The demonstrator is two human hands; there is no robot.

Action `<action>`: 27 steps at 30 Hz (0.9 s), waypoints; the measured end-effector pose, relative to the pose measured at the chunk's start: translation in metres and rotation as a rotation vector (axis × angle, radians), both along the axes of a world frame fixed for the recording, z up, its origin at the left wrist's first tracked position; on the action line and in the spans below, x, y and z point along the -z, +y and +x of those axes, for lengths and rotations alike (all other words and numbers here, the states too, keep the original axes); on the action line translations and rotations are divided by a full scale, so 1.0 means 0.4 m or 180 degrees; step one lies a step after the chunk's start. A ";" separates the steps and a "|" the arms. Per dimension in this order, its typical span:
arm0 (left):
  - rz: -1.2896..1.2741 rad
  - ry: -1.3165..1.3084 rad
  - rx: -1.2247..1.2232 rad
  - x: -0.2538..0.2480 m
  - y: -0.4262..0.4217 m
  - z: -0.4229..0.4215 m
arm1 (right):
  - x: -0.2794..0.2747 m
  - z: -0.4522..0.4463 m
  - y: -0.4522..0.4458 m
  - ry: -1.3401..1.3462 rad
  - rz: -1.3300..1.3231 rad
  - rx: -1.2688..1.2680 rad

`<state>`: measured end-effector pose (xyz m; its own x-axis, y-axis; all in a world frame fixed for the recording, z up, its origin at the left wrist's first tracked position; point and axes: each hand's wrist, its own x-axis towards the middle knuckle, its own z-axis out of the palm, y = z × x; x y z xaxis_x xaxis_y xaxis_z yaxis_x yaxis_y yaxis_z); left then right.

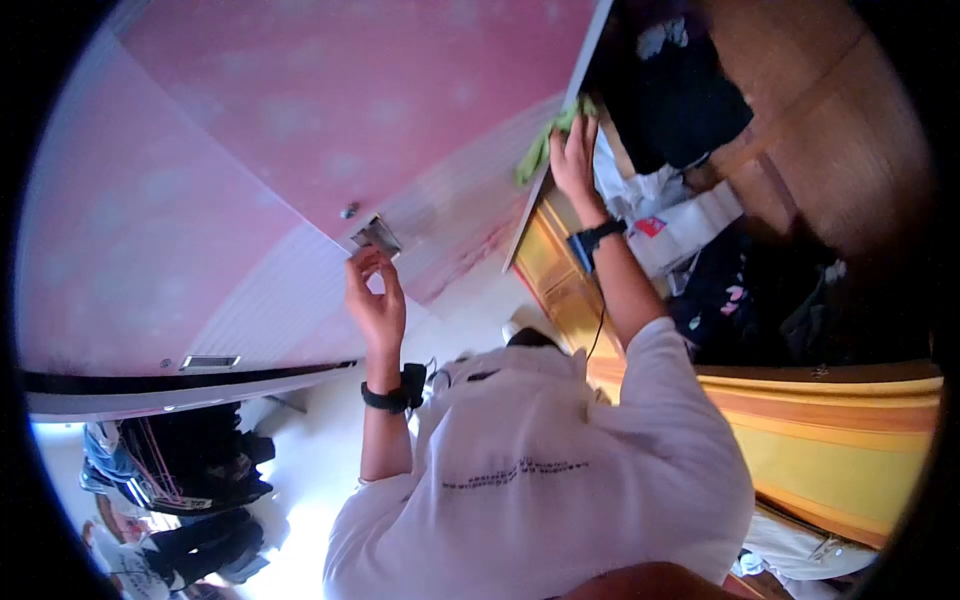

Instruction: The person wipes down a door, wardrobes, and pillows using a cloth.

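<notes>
A pink cabinet door (330,110) with pale spots fills the upper left of the head view. My left hand (378,305) is at its recessed metal handle (378,238), with curled fingertips hooked at the lower edge and the thumb bent close to them. A small round lock (349,211) sits just above the handle. Up at the door's pale edge, my right hand (575,160) grips a green cloth (537,158) pressed against the door. Part of the cloth hangs over the pink face, and the fingers cover the rest.
Right of the door is an open brown compartment (830,130) holding dark clothes (680,110) and a white package (690,225). Yellow-orange panels (830,430) lie below it. A second recessed handle (210,362) is at left. Dark clothes (190,455) hang at lower left.
</notes>
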<state>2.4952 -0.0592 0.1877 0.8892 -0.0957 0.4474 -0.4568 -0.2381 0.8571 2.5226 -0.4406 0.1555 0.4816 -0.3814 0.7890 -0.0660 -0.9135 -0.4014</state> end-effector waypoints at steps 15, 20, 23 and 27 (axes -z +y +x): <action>0.0464 -0.0461 -0.1064 0.112 -0.118 -0.039 | 0.152 0.101 -0.265 0.1056 0.2610 -0.3256; 0.0336 -0.0030 -0.1039 0.135 -0.125 -0.070 | 0.268 0.065 -0.206 0.1947 0.1905 -0.2013; -0.0001 0.0066 -0.1052 0.133 -0.138 -0.084 | 0.349 0.072 -0.205 0.2188 0.2133 -0.2022; 0.0077 0.0107 -0.1075 0.125 -0.136 -0.101 | 0.202 0.060 -0.232 0.2527 0.1475 -0.2038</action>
<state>2.4547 -0.1136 0.1377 0.8867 0.1965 0.4186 -0.3204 -0.3916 0.8626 2.5468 -0.5334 0.0749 0.9980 -0.0601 0.0170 -0.0258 -0.6439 -0.7646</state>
